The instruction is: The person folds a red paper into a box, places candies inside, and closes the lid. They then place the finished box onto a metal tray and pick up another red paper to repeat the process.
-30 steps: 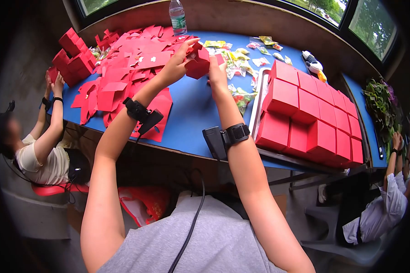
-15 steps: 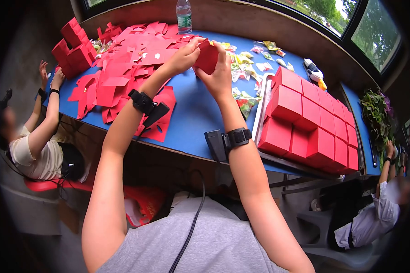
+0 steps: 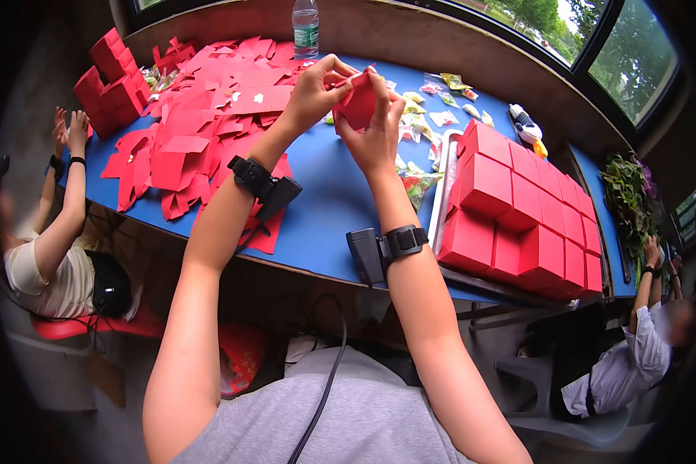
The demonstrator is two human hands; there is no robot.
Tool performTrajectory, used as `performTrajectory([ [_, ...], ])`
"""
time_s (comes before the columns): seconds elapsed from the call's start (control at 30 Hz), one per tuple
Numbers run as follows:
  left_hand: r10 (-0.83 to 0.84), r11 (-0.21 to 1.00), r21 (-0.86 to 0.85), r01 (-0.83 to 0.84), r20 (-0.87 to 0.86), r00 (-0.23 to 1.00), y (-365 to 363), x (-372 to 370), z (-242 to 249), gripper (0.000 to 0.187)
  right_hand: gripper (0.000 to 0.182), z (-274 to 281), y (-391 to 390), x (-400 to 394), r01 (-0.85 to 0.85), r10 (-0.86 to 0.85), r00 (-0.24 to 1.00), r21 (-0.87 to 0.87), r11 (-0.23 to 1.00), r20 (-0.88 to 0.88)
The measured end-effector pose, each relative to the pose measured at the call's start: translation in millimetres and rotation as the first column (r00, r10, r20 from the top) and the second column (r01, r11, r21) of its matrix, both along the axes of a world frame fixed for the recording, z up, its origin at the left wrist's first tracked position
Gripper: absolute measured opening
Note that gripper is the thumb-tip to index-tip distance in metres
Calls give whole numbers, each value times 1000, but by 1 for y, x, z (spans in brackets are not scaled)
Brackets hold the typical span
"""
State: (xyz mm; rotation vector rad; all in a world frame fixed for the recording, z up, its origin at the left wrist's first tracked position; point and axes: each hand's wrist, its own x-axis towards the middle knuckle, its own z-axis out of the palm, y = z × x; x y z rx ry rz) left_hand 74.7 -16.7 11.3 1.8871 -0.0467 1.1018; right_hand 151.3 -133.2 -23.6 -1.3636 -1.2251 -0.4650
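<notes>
While raised above the blue counter [image 3: 325, 201], held w/ both: red box [image 3: 358, 104] pinched btwn left hand [image 3: 313, 89] & right hand [image 3: 375, 131], fingers curled tight on it, just beside flat red sheets [image 3: 201, 116].

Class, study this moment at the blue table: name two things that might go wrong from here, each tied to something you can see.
1. Both the left hand and right hand pinch the small red box in mid-air; a hard squeeze may crease it.
2. The water bottle stands right beside the loose red card sheets; if knocked and not sealed, it might wet them.
</notes>
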Motion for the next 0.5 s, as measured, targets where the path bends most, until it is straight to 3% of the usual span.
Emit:
performTrajectory([
  [0.13,27,999,-29,-26,58,998,6,-6,-11,11,74,5,-2,-6,-32,32,999,2,999,12],
  [0.37,55,994,-97,-51,38,998,2,-13,-9,8,75,3,-4,-5,-60,62,997,-50,997,35],
  [0.5,15,998,-67,-13,39,999,0,-14,-9,8,71,5,-4,-3,-251,245,967,-81,965,-69],
])
